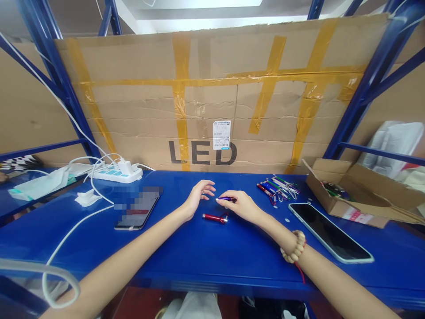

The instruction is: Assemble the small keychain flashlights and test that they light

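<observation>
My right hand [241,205] is closed on a small purple pen-shaped keychain light [223,200], held just above the blue shelf top [212,248]. My left hand [198,195] hovers to its left with fingers spread and nothing in them. A red keychain light [214,217] lies on the shelf just below both hands. A beaded bracelet [294,248] is on my right wrist.
A pile of several coloured keychain lights [278,187] lies to the right, beside an open cardboard box [352,192]. A dark phone [330,231] lies at right; another phone [137,207] on a white cable at left. A power strip [116,173] and taped cardboard [212,97] stand behind.
</observation>
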A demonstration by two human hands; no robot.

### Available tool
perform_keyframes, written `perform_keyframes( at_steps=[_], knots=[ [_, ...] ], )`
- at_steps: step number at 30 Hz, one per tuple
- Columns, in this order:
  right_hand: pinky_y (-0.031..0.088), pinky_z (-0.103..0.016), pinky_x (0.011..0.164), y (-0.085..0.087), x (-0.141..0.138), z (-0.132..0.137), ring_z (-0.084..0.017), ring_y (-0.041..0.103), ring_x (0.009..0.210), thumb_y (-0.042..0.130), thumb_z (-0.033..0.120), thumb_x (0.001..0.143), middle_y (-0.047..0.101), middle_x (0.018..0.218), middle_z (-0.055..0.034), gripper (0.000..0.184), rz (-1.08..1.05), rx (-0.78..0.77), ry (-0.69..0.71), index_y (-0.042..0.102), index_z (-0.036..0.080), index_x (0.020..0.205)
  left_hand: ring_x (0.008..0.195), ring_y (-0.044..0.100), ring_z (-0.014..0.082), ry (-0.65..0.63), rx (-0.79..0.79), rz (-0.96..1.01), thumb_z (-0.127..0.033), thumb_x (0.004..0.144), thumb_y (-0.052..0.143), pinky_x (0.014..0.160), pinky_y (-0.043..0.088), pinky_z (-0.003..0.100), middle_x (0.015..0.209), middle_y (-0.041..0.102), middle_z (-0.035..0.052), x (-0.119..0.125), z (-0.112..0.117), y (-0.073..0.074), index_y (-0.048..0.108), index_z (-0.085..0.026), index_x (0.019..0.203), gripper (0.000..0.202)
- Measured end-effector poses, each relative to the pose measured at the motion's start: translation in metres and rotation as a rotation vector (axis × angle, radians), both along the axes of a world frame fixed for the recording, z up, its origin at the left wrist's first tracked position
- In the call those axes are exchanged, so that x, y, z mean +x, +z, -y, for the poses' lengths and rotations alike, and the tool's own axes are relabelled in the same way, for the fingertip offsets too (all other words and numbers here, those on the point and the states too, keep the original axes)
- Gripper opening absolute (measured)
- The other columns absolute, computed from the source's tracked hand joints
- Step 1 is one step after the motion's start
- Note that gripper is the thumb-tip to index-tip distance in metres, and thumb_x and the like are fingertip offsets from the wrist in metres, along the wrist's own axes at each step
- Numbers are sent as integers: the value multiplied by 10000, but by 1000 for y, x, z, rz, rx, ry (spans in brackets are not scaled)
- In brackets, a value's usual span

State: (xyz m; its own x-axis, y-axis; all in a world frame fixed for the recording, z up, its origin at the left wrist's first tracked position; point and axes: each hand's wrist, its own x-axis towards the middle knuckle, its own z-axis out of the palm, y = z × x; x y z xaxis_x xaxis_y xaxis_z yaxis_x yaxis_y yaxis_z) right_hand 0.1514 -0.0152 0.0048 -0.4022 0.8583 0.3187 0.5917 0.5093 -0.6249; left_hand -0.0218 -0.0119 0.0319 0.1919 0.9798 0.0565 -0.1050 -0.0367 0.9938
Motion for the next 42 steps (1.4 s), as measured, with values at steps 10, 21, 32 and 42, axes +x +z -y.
perform_keyframes(
  at_steps=[10, 21, 32, 42],
  knots=[
    [447, -266, 725, -1, 0, -1, -157, 603, 814, 487, 473, 840, 677, 962, -3, 319, -5, 16, -3, 677, 247, 960, 712, 586, 145, -21, 7, 4, -311, 763, 420, 645, 405, 244, 797, 616, 46, -1, -1, -2, 571, -148, 843, 236],
    [459, -301, 811, -2, 1, -1, -181, 598, 924, 457, 455, 864, 656, 1056, -9, 326, -43, 11, 30, 659, 268, 1039, 662, 632, 123, 179, 85, -135, -137, 664, 637, 714, 464, 281, 870, 592, 32, -5, -5, -8, 565, -162, 934, 280],
    [454, -303, 824, 0, 0, -1, -189, 594, 959, 463, 436, 860, 657, 1071, -23, 324, -59, -14, 44, 661, 247, 1035, 859, 658, 191, 140, 82, -155, -26, 604, 553, 804, 457, 312, 1052, 590, 91, -7, -6, -6, 584, -162, 1013, 432],
    [454, -290, 755, 0, 0, 0, -186, 606, 888, 469, 472, 849, 673, 1025, -23, 343, -21, -26, 45, 671, 238, 996, 1135, 520, 241, -164, 2, 51, -435, 802, 327, 938, 370, 349, 1165, 603, 127, -5, -1, -3, 538, -127, 1187, 536]
  ],
)
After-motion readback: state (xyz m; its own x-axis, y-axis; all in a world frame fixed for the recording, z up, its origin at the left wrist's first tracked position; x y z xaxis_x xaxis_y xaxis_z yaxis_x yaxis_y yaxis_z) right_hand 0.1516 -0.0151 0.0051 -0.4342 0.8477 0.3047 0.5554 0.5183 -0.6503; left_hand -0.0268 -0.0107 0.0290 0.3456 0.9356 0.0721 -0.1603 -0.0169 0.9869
